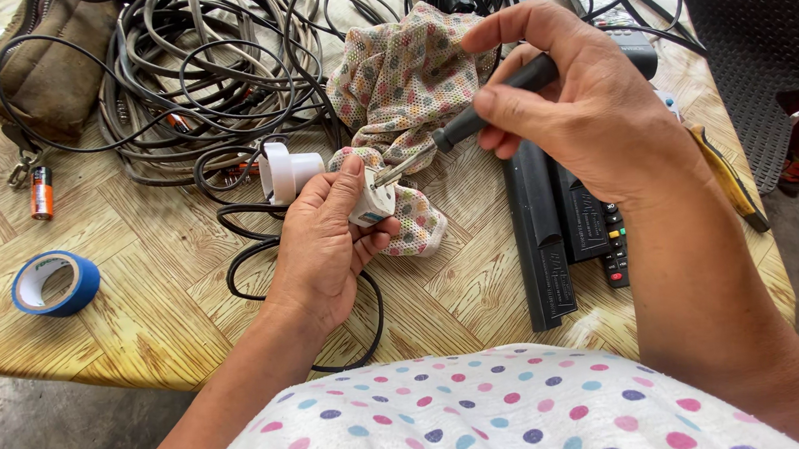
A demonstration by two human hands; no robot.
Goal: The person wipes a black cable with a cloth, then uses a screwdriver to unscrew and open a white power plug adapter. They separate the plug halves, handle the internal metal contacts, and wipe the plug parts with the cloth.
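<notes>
My left hand [321, 244] grips a small white plug part [372, 203] between thumb and fingers, above the table near its front edge. My right hand [578, 99] holds a black-handled screwdriver [494, 101], and its metal tip touches the top of the plug part. A second white plug piece [288, 171] lies just behind my left hand, attached to a black cable [252, 254] that loops under my wrist. A dotted mesh cloth [404, 83] lies beneath and behind both hands.
Wood-patterned table [142, 299] with a tangle of black cables [211, 69] at the back. Blue tape roll [55, 282] and a small orange battery [41, 191] at left, brown pouch [55, 61] far left, black remote controls [569, 231] and yellow-handled pliers [729, 178] at right.
</notes>
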